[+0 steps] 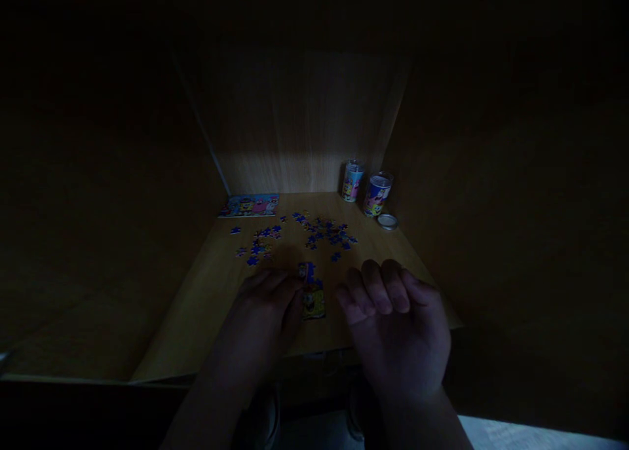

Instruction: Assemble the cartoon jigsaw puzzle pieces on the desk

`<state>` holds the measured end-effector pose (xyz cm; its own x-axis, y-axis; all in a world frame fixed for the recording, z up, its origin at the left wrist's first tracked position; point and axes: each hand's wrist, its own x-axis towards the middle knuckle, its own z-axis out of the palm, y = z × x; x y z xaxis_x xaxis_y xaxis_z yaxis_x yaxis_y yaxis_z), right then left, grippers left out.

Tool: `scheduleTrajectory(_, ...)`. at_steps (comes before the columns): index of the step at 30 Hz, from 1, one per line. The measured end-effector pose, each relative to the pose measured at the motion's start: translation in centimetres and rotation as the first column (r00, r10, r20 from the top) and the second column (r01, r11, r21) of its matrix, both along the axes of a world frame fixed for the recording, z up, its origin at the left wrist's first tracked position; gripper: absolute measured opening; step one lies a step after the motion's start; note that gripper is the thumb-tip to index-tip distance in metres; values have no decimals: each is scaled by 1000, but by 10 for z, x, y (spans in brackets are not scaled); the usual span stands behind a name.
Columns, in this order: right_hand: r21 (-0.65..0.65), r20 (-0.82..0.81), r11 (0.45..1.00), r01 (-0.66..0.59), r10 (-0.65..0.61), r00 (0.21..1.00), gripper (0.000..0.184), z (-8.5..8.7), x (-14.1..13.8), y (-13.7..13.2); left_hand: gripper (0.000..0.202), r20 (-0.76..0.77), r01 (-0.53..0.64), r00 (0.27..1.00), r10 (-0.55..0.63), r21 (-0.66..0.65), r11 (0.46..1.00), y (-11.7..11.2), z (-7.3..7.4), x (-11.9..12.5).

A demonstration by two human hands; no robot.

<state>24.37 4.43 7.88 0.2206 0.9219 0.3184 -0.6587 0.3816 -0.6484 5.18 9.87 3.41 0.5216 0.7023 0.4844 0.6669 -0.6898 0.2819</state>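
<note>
A small joined section of jigsaw puzzle, with a yellow cartoon face on it, lies near the front of the wooden surface. My left hand reaches in from the left, thumb and forefinger closed at the edge of a blue and pink puzzle piece at the section's upper end. The fingers cover part of it. To the right of the section, apart from it, my right hand is turned palm up with the fingers curled in toward the palm. Nothing shows between them. Loose puzzle pieces lie scattered beyond both hands.
A printed picture sheet lies at the back left. Two clear-topped printed cans stand at the back right, with a round metal lid beside them. Wooden panels enclose the back and sides. The light is very dim.
</note>
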Motion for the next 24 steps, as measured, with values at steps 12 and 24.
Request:
scheduleTrajectory(12,43,843,958,282,-187,505,43,-30,34,14,18,14,30,999,-30,-9,1000,-2,4,0)
scheduleTrajectory(24,-133,784,976,173,-3,621,53,-39,36,23,42,162,199,968,-193,-16,980,-13,15,1)
